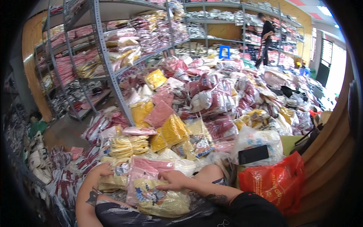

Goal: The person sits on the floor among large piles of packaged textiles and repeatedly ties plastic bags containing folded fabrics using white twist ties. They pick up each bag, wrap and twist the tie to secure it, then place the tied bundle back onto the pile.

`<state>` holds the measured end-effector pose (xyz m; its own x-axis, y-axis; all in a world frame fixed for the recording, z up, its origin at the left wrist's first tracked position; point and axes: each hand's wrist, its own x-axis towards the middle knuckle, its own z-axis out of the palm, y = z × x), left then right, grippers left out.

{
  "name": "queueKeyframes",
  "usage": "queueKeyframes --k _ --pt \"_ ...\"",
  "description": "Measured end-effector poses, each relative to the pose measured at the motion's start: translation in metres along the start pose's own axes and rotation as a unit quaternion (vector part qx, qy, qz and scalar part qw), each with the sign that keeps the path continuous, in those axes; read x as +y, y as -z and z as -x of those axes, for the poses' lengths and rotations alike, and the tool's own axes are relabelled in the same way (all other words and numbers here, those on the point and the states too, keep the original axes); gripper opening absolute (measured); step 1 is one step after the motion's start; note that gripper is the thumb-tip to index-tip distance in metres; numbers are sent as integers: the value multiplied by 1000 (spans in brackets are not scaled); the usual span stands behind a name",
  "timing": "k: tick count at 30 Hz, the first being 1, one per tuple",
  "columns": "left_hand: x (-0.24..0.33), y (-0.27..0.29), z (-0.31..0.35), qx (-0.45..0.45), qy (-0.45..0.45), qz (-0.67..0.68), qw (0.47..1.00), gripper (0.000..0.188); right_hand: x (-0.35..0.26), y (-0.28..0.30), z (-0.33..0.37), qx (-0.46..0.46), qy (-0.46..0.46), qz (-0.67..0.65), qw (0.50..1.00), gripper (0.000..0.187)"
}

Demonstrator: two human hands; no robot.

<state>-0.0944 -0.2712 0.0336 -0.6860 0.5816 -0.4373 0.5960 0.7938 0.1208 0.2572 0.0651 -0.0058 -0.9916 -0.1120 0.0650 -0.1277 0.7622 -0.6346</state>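
Observation:
On my lap lies a clear-bagged pale yellow garment (166, 202) with a cartoon print. A bagged pink garment (145, 166) lies just behind it. My right hand (176, 179) rests on these bags, thumb and fingers spread apart, pointing left. At the left, my left hand (103, 169) is curled over the edge of a bagged yellow garment (119, 172) with a similar print; its fingertips are partly hidden. Directly beyond stands a stack of folded yellow garments (128, 146) in plastic.
A large heap of bagged clothes (215, 92) spreads ahead. Metal shelving (107, 56) full of garments stands left and behind. To my right are a red plastic bag (274, 183) and a dark phone (253, 154) on a white bag. A person (266, 38) stands far back, near a blue stool (224, 52).

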Motion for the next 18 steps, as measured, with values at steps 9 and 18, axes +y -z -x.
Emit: queueKeyframes --k 9,18 --pt "11 -2 4 -28 60 103 993 93 -2 -1 1 -7 -5 6 1000 75" --pt "0 -6 -3 -23 17 76 997 88 -6 0 -2 -16 -12 12 1000 75"
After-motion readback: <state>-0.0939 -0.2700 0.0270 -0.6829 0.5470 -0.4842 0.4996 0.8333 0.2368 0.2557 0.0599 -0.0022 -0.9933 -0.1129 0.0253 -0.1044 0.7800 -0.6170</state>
